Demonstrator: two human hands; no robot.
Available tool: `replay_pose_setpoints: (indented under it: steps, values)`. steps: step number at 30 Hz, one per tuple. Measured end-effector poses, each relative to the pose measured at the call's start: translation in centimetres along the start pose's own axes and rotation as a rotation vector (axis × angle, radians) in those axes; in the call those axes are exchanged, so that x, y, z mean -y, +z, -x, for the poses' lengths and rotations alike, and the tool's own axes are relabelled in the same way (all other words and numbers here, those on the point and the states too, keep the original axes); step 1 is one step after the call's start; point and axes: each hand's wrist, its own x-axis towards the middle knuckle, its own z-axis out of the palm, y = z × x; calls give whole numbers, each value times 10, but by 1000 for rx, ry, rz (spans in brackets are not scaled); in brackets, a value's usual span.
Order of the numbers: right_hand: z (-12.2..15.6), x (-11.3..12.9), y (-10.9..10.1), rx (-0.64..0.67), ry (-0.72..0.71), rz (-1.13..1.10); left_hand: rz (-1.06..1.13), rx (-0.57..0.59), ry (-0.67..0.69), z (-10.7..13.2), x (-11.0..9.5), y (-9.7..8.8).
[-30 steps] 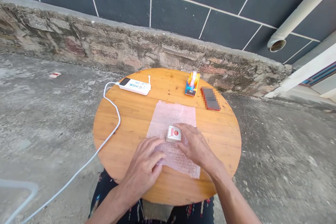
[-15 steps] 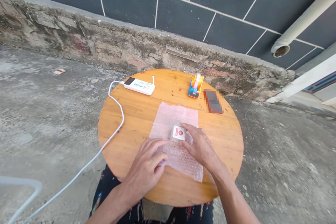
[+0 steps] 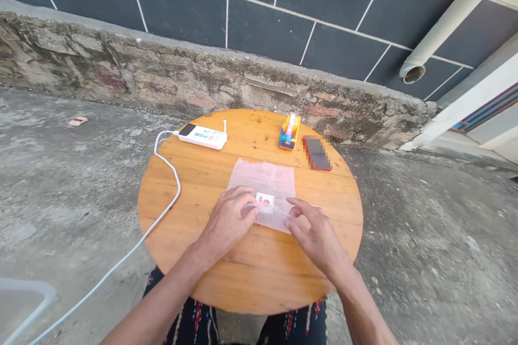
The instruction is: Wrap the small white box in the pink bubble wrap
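A pinkish sheet of bubble wrap [image 3: 264, 172] lies in the middle of the round wooden table [image 3: 259, 275]. On it sits a small white box with red print [image 3: 265, 199], its lower part covered by the near edge of the wrap, which is lifted and folded over it. My left hand [image 3: 231, 216] is closed on the left end of that folded edge, just left of the box. My right hand [image 3: 313, 230] has its thumb and fingers closed on the right end of the edge, apart from the box.
At the table's back left lies a white power-bank-like device [image 3: 203, 136] with a white cable [image 3: 176, 186] running off the left edge. A yellow and blue tape dispenser [image 3: 290, 132] and a blurred red-edged phone-like slab [image 3: 318, 153] are at the back right. A stone wall base [image 3: 194, 83] stands behind.
Both hands have moved to the near edge of the bubble wrap and folded it up over the box. My right hand has let go of the box. The view has shifted slightly.
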Motion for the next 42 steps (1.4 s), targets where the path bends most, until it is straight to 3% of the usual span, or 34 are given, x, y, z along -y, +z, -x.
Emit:
replay_pose_setpoints:
  steps: [3,11,21,27,30,33,35,38,42]
  values:
    - [-10,-7,8,-90,45,-77,101,48,-59,-10,4,6]
    - [-18,-17,19,-183,145,-346,273,112,-186,-15,6,11]
    - [1,-19,32,-78,202,-410,497,231,-297,15,5,3]
    - [4,-21,33,-97,221,-329,459,191,-296,20,3,2]
    - [8,-17,26,-196,164,-191,374,146,-306,20,-1,2]
    - [22,-4,16,-379,22,45,272,90,-326,21,-7,2]
    - [33,9,13,-428,-77,166,241,75,-332,22,-9,1]
    - [44,28,17,-299,-207,212,228,77,-331,23,-11,1]
    - [37,39,34,-154,-300,196,218,80,-333,22,-11,2]
